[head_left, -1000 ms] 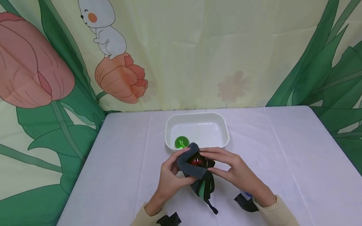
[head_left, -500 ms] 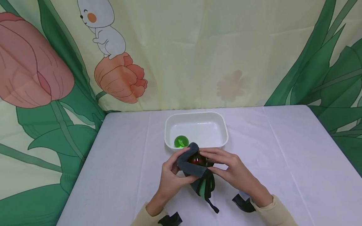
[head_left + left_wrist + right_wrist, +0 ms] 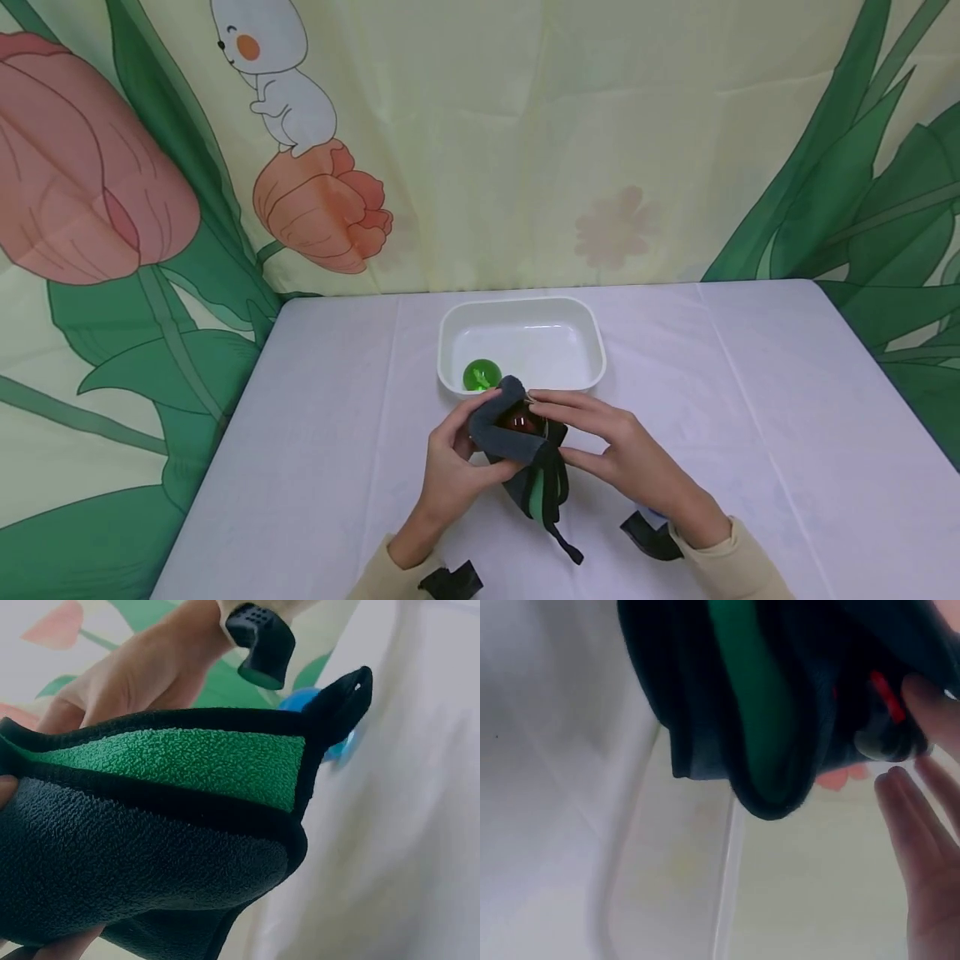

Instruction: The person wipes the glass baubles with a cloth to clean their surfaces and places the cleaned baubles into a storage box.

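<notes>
A microfibre cloth, grey-blue outside with green inside and black edging, is folded round a dark red glass ball. My left hand grips the cloth from the left, thumb in front and fingers behind. From the right, my right hand holds the ball between its fingertips and thumb, near the cloth's opening. The right wrist view shows the ball partly out of the cloth by the fingers. In the left wrist view the cloth hides most of the ball.
Just behind the hands stands a white tray with a green glass ball in its front left corner. A blue round thing shows partly beyond the cloth. White cloth covers the table; a printed curtain hangs behind.
The red ball shows a little less between the cloth's folds, and my right thumb has shifted slightly right. My left hand keeps its hold; the tray and green ball stay put.
</notes>
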{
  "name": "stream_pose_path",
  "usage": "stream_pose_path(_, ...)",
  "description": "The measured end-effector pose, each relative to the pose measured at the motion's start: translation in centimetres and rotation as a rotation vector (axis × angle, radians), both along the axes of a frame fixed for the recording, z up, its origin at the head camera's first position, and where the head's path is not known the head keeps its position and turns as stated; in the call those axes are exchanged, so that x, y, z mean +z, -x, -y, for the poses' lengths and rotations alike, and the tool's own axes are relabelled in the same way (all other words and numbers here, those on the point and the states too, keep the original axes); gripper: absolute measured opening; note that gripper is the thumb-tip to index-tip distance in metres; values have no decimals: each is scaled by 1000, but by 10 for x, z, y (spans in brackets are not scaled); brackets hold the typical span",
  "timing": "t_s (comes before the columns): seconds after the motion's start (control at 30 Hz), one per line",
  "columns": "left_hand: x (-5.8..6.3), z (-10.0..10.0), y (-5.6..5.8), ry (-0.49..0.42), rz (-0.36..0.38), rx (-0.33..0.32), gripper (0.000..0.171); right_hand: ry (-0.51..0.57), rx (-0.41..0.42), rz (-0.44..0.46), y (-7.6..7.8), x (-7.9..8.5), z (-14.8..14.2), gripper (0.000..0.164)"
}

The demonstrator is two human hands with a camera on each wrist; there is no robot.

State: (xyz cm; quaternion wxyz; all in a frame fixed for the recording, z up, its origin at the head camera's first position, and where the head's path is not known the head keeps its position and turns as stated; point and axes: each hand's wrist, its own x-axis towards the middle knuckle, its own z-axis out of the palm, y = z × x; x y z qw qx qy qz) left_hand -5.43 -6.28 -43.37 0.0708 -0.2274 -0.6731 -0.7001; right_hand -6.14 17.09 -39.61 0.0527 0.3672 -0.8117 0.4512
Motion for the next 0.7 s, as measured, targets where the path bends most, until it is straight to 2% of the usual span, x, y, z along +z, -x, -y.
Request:
stream_pose_path(0.07, 0, 0, 0, -13, 11, -7, 70, 4, 21, -37, 1, -2, 1, 65)
stream_pose_path(0.17, 2, 0, -1, -24, 33, -9, 71, 25, 35, -80, 2, -6, 2, 48)
stream_pose_path(0.23, 3, 0, -2, -15, 22, 0, 71, 43, 30, -98, 2, -8, 3, 43)
stream_pose_path(0.33, 3, -1, -3, 7, -13, 12, 72, 68, 24, -122, 1, -9, 5, 44)
stream_pose_path(0.43, 4, -2, -4, 23, -39, 19, 73, 86, 5, -128, 0, -7, 6, 59)
stream_pose_path(0.5, 5, -2, -4, 31, -38, 21, 73, 110, -11, -96, -1, -6, 8, 66)
stream_pose_path(0.7, 5, 0, -4, 32, 16, 12, 73, 155, -44, 71, -2, -3, 9, 60)
